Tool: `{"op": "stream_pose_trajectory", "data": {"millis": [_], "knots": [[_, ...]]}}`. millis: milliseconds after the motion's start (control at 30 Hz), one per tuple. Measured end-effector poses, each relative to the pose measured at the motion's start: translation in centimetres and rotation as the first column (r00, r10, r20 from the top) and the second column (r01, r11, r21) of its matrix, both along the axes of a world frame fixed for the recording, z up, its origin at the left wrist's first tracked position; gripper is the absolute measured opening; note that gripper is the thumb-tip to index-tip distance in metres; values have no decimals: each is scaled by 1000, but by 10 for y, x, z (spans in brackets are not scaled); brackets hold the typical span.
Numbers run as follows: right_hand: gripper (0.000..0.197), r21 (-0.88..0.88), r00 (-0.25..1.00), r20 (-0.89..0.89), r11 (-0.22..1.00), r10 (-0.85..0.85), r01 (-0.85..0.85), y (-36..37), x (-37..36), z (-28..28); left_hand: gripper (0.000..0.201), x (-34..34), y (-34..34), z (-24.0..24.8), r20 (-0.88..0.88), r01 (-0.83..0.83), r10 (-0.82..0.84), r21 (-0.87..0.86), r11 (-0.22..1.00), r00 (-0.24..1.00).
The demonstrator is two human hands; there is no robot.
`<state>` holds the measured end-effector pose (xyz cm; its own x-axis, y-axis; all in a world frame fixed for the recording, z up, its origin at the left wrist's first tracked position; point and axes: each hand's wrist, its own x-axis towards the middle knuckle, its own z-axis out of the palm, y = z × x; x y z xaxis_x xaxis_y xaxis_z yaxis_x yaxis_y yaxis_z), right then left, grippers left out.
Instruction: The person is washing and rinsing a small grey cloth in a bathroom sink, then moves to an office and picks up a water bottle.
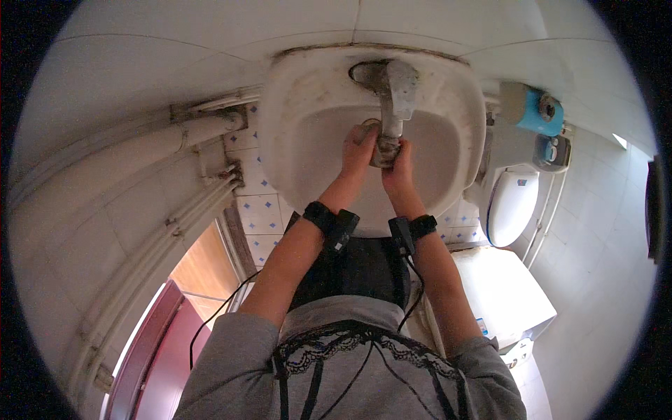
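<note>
A white, stained wash basin (448, 105) is fixed to the tiled wall in front of me, with a metal tap (396, 94) reaching out over the bowl. My left hand (359, 150) and my right hand (397, 168) are together under the tap's spout, inside the bowl. Both hands close around a small dull grey object (384, 148) at the spout's end; I cannot tell what it is. Each wrist carries a black band with a cable running back to my body.
White pipes (140, 231) run along the wall on the left, above a red-brown door (157, 343). A white toilet seat (512, 204) and a white appliance (500, 290) stand on the right. A blue and grey container (535, 108) sits beside the basin.
</note>
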<state>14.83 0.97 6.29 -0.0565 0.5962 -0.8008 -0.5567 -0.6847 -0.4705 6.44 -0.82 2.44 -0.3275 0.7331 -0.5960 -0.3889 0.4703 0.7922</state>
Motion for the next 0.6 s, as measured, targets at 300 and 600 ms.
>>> {"op": "stream_pose_trajectory", "data": {"millis": [300, 600], "knots": [[45, 330, 939, 224, 886, 263, -327, -9, 6, -3, 27, -19, 18, -18, -692, 566, -551, -246, 787, 466], [37, 148, 985, -156, 984, -80, 103, -3, 7, -30, 55, 2, -10, 8, -798, 527, -248, 101, 844, 549]]}}
